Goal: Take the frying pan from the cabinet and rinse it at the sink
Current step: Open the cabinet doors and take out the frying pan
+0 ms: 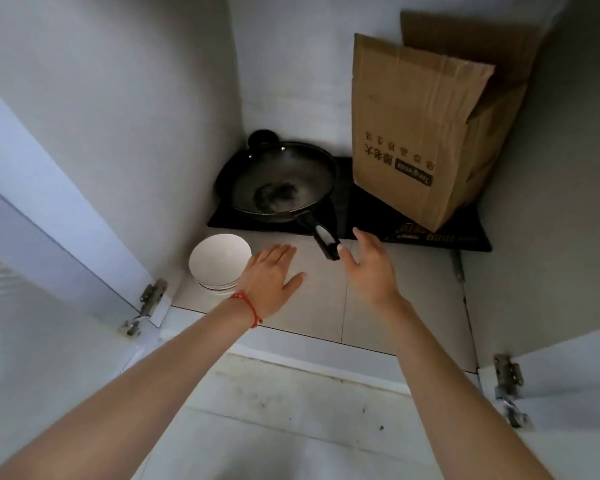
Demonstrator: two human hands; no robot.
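Note:
A black frying pan (283, 183) sits at the back left of the open cabinet, on a flat black cooktop (368, 216). Its handle (324, 241) points toward me. My right hand (369, 266) is open, its fingers straight, with the thumb tip right beside the handle's end; I cannot tell whether it touches. My left hand (271, 277), a red string on its wrist, hovers open and palm down over the cabinet floor, left of the handle and apart from it.
A stack of white bowls (219, 261) stands just left of my left hand. A tall brown paper bag (420, 133) stands on the cooktop's right half, with cardboard behind it. Both cabinet doors are swung open, hinges (149, 299) at either side.

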